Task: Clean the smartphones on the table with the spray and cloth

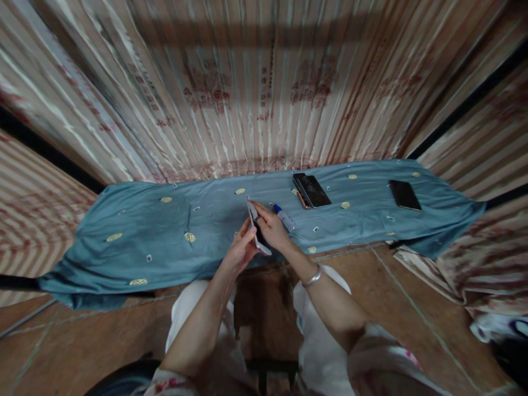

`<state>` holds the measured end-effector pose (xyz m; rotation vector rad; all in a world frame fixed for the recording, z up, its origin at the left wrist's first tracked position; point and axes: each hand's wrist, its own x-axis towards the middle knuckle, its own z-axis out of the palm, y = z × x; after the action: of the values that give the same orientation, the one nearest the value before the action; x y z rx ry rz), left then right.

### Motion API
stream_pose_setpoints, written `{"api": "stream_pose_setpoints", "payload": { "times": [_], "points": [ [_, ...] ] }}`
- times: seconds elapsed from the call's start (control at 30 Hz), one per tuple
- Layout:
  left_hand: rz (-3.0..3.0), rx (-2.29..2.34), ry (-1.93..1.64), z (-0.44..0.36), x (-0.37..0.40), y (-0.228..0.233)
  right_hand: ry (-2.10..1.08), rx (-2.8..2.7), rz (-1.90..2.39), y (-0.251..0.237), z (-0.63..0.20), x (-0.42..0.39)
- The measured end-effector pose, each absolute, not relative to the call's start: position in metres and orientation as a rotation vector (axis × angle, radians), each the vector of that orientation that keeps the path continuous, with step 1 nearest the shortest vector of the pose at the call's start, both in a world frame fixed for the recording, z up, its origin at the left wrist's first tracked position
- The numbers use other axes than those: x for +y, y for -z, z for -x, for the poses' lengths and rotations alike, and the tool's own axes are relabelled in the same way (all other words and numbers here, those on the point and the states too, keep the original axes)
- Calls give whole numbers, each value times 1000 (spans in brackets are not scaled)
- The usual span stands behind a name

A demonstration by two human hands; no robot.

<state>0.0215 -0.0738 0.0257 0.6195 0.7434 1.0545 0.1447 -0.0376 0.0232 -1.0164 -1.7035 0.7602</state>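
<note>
Two bare hands at one thin panel, raised just left of the bottle, tilted and seen nearly edge-on; cannot tell exactly what kind. Clamped on the panel's nearer part with the left hand, thumb along it. Set against the panel's other side, between it and the bottle, the right hand, fingers stretched toward the far end; cannot tell whether gripping or only touching. Between right hand and panel, a dark patch, too dim to name.

Lying beside the right hand, bottle clear, with blue cap pointing away and to the left. Beyond the bottle and to its right, a dark phone atop other flat things, with a copper-coloured slab jutting out on the bottle's side. Well to the right of the bottle, a lone phone, dark and flat. Under the bottle, blue cloth with yellow ovals. Behind the bottle, striped curtain. Nearer than the bottle, on the right wrist, silver bangle.
</note>
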Motion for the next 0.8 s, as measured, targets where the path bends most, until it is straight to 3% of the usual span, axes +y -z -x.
{"api": "stream_pose_setpoints", "payload": {
  "times": [0.43, 0.8],
  "points": [
    [-535, 763, -1229, -4, -52, -16, -849, -1861, 810, -38, -143, -73],
    [-515, 799, -1334, 7, -47, -20, -708, -1922, 921, -27, -155, -82]
  ]
}}
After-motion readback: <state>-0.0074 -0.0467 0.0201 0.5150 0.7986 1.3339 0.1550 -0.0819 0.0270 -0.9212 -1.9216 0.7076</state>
